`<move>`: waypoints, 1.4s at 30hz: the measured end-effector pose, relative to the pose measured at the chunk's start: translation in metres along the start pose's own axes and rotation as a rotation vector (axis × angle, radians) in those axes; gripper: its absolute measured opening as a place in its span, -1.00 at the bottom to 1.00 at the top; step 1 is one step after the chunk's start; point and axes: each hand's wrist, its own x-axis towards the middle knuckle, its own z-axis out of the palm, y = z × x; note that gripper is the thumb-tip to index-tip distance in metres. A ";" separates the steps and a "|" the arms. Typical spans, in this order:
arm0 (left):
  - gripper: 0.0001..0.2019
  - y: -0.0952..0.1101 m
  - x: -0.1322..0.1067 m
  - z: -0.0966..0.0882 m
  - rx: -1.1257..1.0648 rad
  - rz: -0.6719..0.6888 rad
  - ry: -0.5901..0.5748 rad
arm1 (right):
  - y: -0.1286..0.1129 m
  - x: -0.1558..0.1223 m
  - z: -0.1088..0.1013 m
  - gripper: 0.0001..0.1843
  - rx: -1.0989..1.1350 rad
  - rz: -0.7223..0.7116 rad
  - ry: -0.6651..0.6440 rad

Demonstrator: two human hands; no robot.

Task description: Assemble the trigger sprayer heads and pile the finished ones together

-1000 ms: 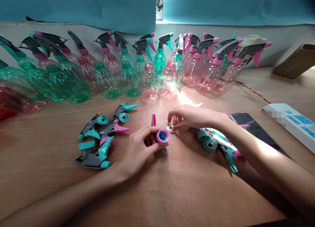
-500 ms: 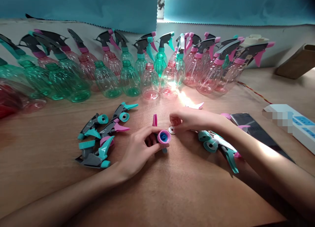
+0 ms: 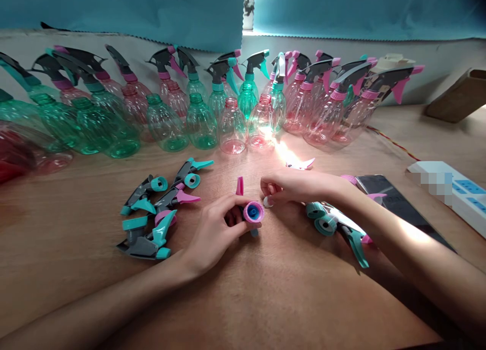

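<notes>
Left hand (image 3: 212, 231) curled round sprayer (image 3: 253, 212), right hand (image 3: 283, 184) pinching white disc (image 3: 267, 202).

Single head-worn camera. Looks forward and down from above near side of table (image 3: 250, 299). Left hand (image 3: 214, 228), right hand (image 3: 290, 185) close, mid-table; bottles (image 3: 232, 129) farther, along table's back.

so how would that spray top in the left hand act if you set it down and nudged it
The spray top looks plastic, so probably stiff and light. Its round pink collar might roll, though the pink trigger sticking out would likely stop it.
</notes>
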 end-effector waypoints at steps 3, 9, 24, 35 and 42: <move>-0.84 0.001 0.001 0.000 0.012 -0.006 0.001 | 0.001 0.001 0.002 -0.82 -0.008 0.004 0.022; -0.84 0.003 0.001 0.000 0.007 -0.017 -0.004 | -0.001 -0.002 -0.003 -0.83 0.004 -0.008 0.106; -0.77 -0.003 -0.001 0.000 -0.035 -0.027 -0.039 | -0.035 -0.026 -0.008 -0.88 0.185 -0.217 0.183; -0.76 0.000 0.000 0.000 -0.009 -0.017 -0.029 | -0.033 -0.028 -0.011 -0.87 0.035 -0.196 0.326; -0.78 0.000 0.000 0.000 -0.001 -0.008 -0.018 | -0.040 -0.035 -0.008 -0.86 0.109 -0.219 0.261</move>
